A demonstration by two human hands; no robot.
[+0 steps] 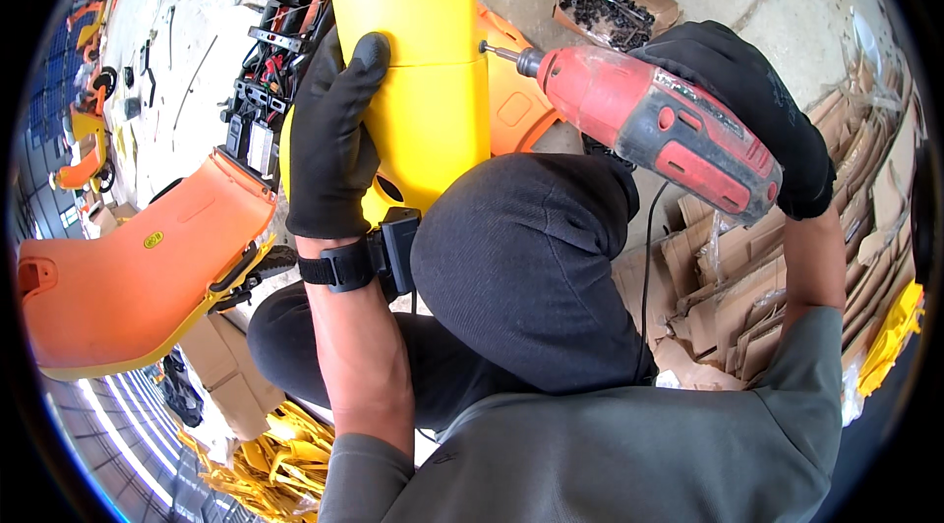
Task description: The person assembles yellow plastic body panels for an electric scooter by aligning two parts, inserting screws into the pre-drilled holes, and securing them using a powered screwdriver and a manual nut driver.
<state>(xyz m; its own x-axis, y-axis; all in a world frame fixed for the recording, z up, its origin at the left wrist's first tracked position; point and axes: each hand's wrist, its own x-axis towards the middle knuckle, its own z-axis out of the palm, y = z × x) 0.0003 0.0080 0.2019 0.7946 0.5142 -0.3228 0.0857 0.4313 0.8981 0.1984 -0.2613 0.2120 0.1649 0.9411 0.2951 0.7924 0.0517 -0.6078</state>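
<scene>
Right hand (pixel 742 95) curls round a red power driver (pixel 644 110), bit (pixel 503 53) aimed at the yellow panel (pixel 428 120) beyond the raised knee (pixel 531 267); the left hand (pixel 334 149) lays its thumb there, fingers' grip I can't tell.

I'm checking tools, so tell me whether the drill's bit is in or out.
In: a slim metal bit juts from the nose of the drill, held in the right hand.
</scene>
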